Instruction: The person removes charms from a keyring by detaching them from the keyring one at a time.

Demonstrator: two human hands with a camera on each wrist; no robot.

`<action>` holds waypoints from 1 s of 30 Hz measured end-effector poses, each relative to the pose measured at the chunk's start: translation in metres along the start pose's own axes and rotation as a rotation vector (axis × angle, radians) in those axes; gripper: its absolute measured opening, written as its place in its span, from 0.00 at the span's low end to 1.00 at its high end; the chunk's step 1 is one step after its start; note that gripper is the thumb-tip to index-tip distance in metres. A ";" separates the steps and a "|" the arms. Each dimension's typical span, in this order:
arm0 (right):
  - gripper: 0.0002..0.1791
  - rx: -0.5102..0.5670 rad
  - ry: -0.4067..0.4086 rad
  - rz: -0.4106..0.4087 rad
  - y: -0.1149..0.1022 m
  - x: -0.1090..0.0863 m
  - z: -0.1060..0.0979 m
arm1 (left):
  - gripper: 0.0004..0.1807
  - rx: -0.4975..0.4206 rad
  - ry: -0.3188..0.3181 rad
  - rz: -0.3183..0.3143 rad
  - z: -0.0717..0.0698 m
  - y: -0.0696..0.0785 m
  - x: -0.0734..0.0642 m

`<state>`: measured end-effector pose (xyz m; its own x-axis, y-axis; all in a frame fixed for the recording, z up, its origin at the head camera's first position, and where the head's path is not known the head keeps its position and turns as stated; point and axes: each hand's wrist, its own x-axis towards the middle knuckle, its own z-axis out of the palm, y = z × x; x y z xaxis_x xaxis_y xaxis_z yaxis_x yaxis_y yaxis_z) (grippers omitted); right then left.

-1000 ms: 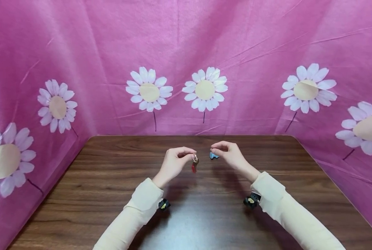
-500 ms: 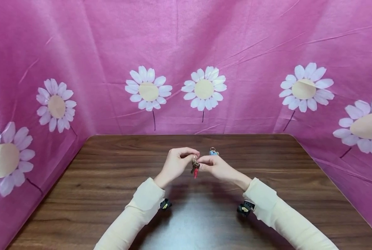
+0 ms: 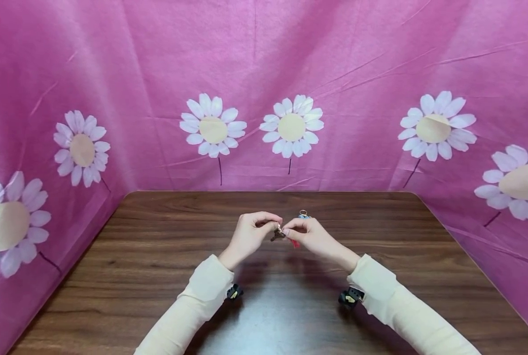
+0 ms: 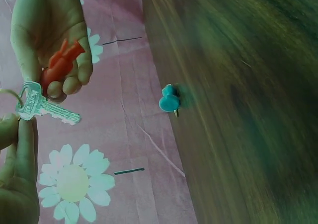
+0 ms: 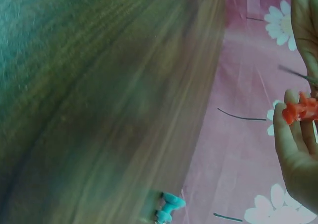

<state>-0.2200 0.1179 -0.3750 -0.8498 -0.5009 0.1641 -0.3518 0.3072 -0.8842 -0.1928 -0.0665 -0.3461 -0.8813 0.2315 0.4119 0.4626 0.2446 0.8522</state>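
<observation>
Both hands meet above the middle of the table in the head view. My left hand pinches the key ring between thumb and fingers, and the keys dangle from it. A silver key with its thin ring shows large in the left wrist view. With thumb and fingertips my right hand holds a small red figure-shaped charm close to the ring. The charm lies against the right fingers, its lower end pointing down to the right in the head view. Its exact join with the ring is hidden.
A small blue figure-shaped keychain with a metal ring lies on the wooden table just beyond the right hand. A pink cloth with white flowers surrounds the table's back and sides.
My right hand has left the blue keychain, moved left and nearer, and taken hold of the red charm. The charm has swung right from the keys. My left hand stays nearly in place.
</observation>
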 end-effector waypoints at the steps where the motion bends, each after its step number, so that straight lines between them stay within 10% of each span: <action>1: 0.07 -0.011 0.018 0.001 0.000 0.000 -0.001 | 0.06 0.009 0.004 0.010 0.000 0.003 -0.001; 19: 0.08 0.024 0.095 0.046 -0.009 -0.006 -0.007 | 0.08 -0.017 -0.017 -0.057 0.004 0.001 -0.004; 30: 0.11 0.093 0.174 0.133 -0.011 -0.007 -0.010 | 0.11 -0.238 -0.088 -0.109 0.014 -0.031 0.001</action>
<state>-0.2137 0.1261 -0.3624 -0.9439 -0.3118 0.1086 -0.2008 0.2811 -0.9384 -0.2070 -0.0609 -0.3770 -0.9080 0.2993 0.2933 0.3210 0.0468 0.9459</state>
